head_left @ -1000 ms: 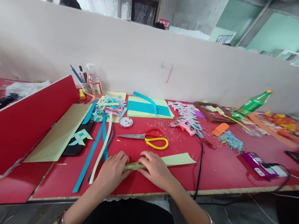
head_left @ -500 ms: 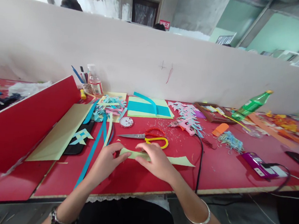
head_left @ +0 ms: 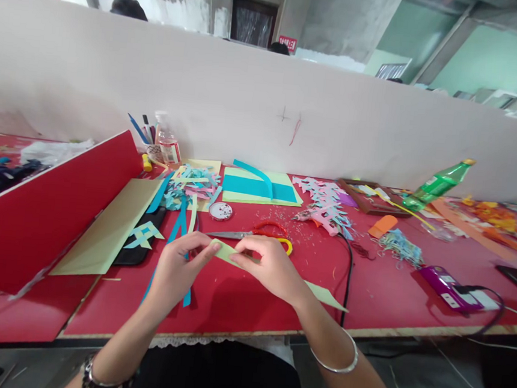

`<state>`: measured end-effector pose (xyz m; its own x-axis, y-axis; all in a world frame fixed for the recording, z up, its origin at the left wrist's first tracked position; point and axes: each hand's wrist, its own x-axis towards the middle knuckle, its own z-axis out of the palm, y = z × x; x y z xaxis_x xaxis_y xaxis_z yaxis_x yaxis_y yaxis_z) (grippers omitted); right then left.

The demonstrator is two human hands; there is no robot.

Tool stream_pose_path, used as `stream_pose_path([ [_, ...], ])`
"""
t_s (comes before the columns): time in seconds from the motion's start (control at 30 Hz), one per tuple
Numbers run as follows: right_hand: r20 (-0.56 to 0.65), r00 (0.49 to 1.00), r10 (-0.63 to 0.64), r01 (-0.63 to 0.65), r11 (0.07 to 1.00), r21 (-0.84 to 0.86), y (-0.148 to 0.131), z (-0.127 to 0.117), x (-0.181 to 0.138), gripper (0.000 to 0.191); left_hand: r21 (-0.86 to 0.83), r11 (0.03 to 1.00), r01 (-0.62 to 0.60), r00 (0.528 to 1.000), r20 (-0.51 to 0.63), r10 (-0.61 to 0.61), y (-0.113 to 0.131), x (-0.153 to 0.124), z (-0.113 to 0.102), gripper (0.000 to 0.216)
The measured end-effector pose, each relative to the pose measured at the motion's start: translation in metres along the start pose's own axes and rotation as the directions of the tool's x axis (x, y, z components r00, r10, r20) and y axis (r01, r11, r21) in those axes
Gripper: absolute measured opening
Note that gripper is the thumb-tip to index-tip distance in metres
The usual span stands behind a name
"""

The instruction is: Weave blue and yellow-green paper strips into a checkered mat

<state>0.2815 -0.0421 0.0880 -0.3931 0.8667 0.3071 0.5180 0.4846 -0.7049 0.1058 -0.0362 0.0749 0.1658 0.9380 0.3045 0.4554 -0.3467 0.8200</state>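
Note:
Between my hands is a pale yellow-green paper strip (head_left: 226,254), raised off the red table. My left hand (head_left: 178,265) pinches its left end between thumb and fingertips. A short way along, my right hand (head_left: 270,269) pinches it too, and the strip's free end passes under that wrist to the right. Just beyond my fingers lie scissors (head_left: 232,235) with one red and one yellow handle, partly covered by my right hand. Blue paper strips (head_left: 187,296) lie beside and behind my left hand. A small woven piece of blue and pale paper (head_left: 146,234) rests on a black phone-like slab (head_left: 131,258).
A heap of cut paper (head_left: 191,185), blue and yellow-green sheets (head_left: 254,189) and a pink glue gun (head_left: 324,219) lie farther back. Its black cord (head_left: 348,274) runs to the front edge. A red board (head_left: 59,200) stands left; a green bottle (head_left: 440,183) leans right.
Both hands have lifted the strip's left end slightly and tilted it; my left thumb now presses its tip. The strip's right end has swung down toward the table's front edge.

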Motion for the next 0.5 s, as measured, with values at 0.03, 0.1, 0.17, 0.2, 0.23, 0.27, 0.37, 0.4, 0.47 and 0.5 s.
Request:
stream_pose_path([
  [0.03,-0.001,1.0,0.014,-0.014,1.0,0.015,-0.001,0.0,0.0,0.021,0.001,1.0,-0.008,1.0,-0.018,0.008,0.001,0.0,-0.001,0.027],
  [0.1,0.019,0.999,0.044,-0.045,0.997,0.055,-0.001,0.0,-0.001,0.023,0.004,1.0,-0.018,0.999,-0.031,0.018,0.004,0.001,-0.002,0.027],
  [0.17,0.074,0.994,0.078,-0.085,0.992,0.097,0.0,0.001,-0.001,0.027,0.003,1.0,-0.017,1.0,-0.024,0.017,0.007,0.003,-0.003,0.025],
  [0.2,0.104,0.99,0.093,-0.105,0.988,0.116,0.001,0.001,-0.001,0.029,0.0,1.0,-0.011,1.0,-0.021,0.011,0.008,0.004,-0.004,0.025],
  [0.23,0.127,0.986,0.105,-0.122,0.984,0.134,0.001,0.001,-0.001,0.031,-0.004,1.0,-0.003,1.0,-0.021,0.003,0.009,0.005,-0.005,0.026],
  [0.27,0.141,0.984,0.112,-0.133,0.98,0.149,0.001,0.001,-0.001,0.033,-0.011,1.0,0.007,1.0,-0.025,-0.007,0.01,0.005,-0.005,0.026],
  [0.37,0.143,0.983,0.118,-0.142,0.976,0.167,0.001,0.0,0.0,0.034,-0.038,0.998,0.047,0.998,-0.033,-0.048,0.011,0.005,-0.006,0.028],
  [0.4,0.142,0.983,0.119,-0.142,0.976,0.165,0.0,-0.001,0.0,0.034,-0.046,0.997,0.059,0.998,-0.034,-0.061,0.012,0.005,-0.006,0.028],
  [0.47,0.151,0.98,0.126,-0.15,0.976,0.157,0.0,-0.003,0.0,0.033,-0.054,0.996,0.075,0.996,-0.036,-0.077,0.012,0.004,-0.006,0.027],
  [0.5,0.161,0.978,0.131,-0.156,0.976,0.155,0.0,-0.003,-0.001,0.033,-0.055,0.995,0.078,0.996,-0.037,-0.08,0.012,0.004,-0.006,0.027],
])
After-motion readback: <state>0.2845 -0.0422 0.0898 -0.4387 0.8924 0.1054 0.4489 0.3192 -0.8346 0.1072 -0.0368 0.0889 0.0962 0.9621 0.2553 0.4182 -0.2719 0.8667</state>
